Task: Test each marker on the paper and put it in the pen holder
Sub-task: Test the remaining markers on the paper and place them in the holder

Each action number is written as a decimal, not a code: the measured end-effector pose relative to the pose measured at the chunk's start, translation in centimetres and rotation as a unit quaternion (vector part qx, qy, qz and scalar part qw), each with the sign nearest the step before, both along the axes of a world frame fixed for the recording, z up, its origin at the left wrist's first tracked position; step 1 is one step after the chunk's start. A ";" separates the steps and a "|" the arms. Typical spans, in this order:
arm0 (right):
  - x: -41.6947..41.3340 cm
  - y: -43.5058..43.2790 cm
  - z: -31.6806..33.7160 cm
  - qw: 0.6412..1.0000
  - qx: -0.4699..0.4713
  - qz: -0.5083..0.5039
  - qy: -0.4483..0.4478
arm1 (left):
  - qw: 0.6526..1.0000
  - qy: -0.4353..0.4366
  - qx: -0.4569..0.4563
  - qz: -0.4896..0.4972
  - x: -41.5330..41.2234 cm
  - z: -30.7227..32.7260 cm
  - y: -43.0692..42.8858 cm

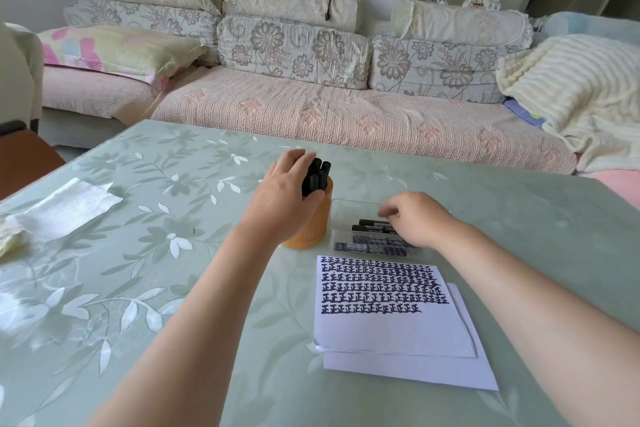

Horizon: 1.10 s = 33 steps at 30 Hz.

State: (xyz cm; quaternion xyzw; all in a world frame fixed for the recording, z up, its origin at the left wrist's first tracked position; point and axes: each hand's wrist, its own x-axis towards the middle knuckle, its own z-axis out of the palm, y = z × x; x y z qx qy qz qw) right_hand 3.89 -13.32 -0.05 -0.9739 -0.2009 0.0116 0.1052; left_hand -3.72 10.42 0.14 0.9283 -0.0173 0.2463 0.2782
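Left hand (285,194) grips many markers (317,175) in the holder (313,225); a few remain in the tray (346,204) under the right hand (420,220), grip unclear.

You sit in a home living room: a long floral-cushioned fabric sofa (311,80) faces your green leaf-patterned worktop (138,253).

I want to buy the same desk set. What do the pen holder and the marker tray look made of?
Pen holder: likely bamboo or wood, matte orange-tan, with fine ribbing near its base; plastic is possible. Marker tray: clear glossy plastic, with see-through walls.
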 end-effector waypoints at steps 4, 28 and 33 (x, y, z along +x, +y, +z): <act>0.6 0.3 -0.5 0.999 -0.041 0.024 0.004 | 1.000 0.014 0.019 0.009 0.2 0.3 -0.1; 1.4 5.8 0.9 0.977 -0.159 0.137 0.023 | 0.998 -0.052 0.041 0.014 -1.3 -0.4 0.5; -0.7 4.4 2.2 0.990 -0.036 0.132 -0.015 | 0.987 -0.140 0.070 0.033 -2.3 0.6 -0.8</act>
